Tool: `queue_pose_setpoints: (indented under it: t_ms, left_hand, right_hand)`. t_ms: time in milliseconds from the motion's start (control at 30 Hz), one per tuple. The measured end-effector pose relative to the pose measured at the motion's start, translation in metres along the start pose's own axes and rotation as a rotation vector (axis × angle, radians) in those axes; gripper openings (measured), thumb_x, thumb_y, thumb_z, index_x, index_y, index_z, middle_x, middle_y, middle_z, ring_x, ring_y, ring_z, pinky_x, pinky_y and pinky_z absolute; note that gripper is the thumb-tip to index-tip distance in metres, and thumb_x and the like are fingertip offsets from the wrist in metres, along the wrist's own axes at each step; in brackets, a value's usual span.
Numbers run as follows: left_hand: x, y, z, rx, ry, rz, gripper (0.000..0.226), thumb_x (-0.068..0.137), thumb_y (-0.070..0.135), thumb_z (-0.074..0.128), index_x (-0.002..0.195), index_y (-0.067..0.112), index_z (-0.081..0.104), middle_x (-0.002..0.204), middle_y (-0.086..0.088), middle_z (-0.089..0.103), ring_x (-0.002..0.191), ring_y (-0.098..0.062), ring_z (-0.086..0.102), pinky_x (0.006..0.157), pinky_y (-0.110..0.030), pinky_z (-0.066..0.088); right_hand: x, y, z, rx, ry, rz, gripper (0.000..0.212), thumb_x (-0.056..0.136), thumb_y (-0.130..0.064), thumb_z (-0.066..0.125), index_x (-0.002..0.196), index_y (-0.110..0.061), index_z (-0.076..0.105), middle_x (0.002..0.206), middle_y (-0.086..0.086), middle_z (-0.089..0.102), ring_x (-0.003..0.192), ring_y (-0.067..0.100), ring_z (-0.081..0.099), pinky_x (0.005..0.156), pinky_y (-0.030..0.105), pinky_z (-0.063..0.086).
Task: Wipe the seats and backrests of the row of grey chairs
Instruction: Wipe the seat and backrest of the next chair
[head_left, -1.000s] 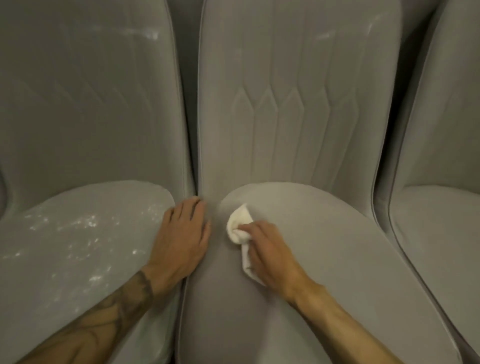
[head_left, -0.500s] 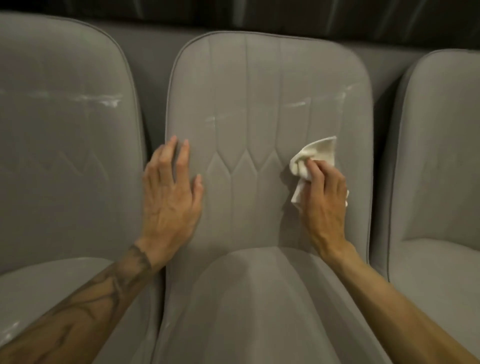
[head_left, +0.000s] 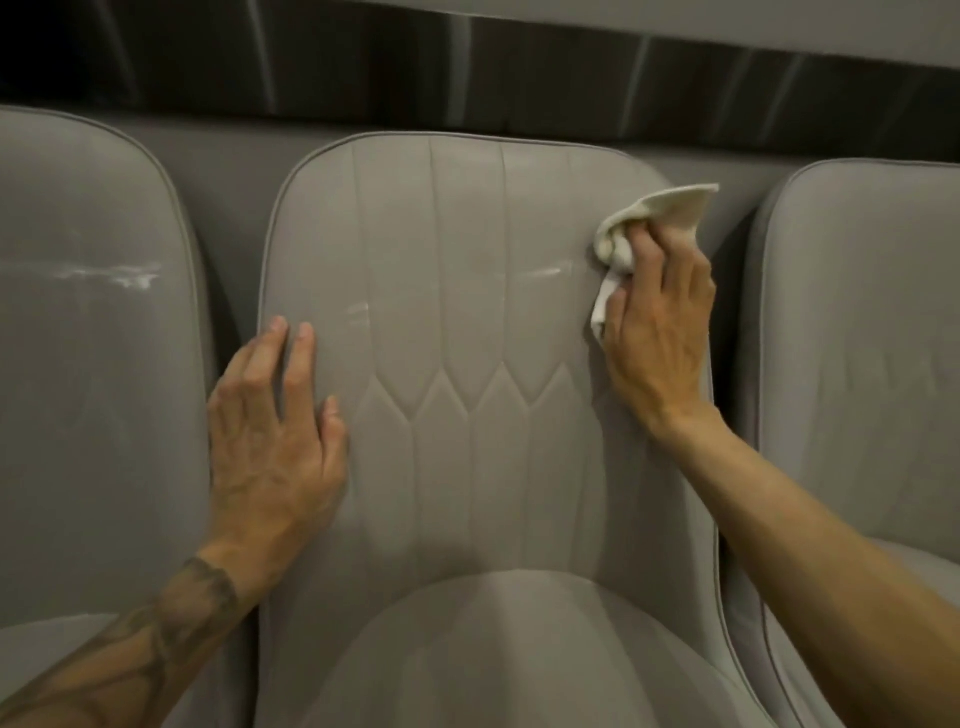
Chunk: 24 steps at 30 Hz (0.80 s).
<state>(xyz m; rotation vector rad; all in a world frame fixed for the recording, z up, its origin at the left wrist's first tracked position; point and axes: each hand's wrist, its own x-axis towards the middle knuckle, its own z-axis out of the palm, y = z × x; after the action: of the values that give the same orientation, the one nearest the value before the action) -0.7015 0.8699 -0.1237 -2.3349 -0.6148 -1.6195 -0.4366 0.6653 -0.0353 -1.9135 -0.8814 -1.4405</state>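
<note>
Centrally, the middle grey chair (head_left: 467, 322) sits between two others – left hand (head_left: 272, 436) flat, fingers straight on its backrest's left edge; right hand (head_left: 657, 317) clamps a white cloth (head_left: 660, 210) at its upper right.

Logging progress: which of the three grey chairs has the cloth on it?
The middle grey upholstered chair: the right hand holds a crumpled white cloth against its backrest.

Dark band (head_left: 363, 67): glossy, runs across the top, crossed by faint pale slanted streaks.
Pale strip (head_left: 727, 21): plain grey, directly above the band.
Grey panel (head_left: 223, 156): matte, directly below the band.
</note>
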Motion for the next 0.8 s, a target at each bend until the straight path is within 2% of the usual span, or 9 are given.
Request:
queue_pose_setpoints:
  t_ms: [133,333,533,700,800]
  left_hand:
    - [0.000,-0.001,0.002,-0.010,0.023,0.017,0.064,0.101,0.021,0.051,0.160,0.002,0.034,0.160,-0.026,0.034,0.139,-0.050,0.040,0.121,-0.055,0.029]
    - [0.000,-0.001,0.003,-0.018,0.012,0.004,0.065,0.101,0.020,0.050,0.160,0.002,0.033,0.161,-0.025,0.033,0.140,-0.050,0.040,0.122,-0.055,0.030]
    - [0.000,-0.001,0.004,-0.038,0.018,0.011,0.063,0.101,0.019,0.050,0.159,0.000,0.034,0.159,-0.026,0.033,0.138,-0.052,0.041,0.120,-0.059,0.034]
    - [0.000,0.001,0.003,-0.017,0.002,0.013,0.064,0.101,0.017,0.050,0.159,-0.001,0.033,0.159,-0.028,0.033,0.138,-0.053,0.041,0.120,-0.059,0.034]
    - [0.000,0.000,0.003,-0.008,0.005,0.023,0.063,0.102,0.018,0.048,0.160,-0.001,0.032,0.160,-0.027,0.033,0.139,-0.052,0.041,0.121,-0.057,0.034]
  right_hand:
    - [-0.021,0.009,-0.008,0.015,-0.079,-0.103,0.035,0.109,-0.027,0.039,0.141,-0.016,0.046,0.137,0.010,0.046,0.123,0.028,0.047,0.107,0.036,0.033]
    - [0.054,0.017,0.006,0.084,-0.041,-0.051,0.037,0.110,-0.034,0.034,0.137,-0.015,0.049,0.138,0.009,0.049,0.121,0.025,0.048,0.105,0.034,0.037]
    - [0.000,0.022,-0.010,0.000,-0.051,-0.084,0.033,0.109,-0.025,0.040,0.134,-0.008,0.053,0.129,0.016,0.053,0.115,0.030,0.048,0.102,0.039,0.037]
    - [0.054,0.021,0.001,0.048,-0.058,-0.064,0.037,0.110,-0.033,0.033,0.135,-0.012,0.050,0.136,0.011,0.050,0.122,0.026,0.048,0.106,0.035,0.038]
    - [0.032,0.018,-0.001,0.030,-0.040,-0.036,0.034,0.110,-0.030,0.035,0.132,-0.011,0.052,0.130,0.013,0.052,0.114,0.030,0.049,0.102,0.038,0.038]
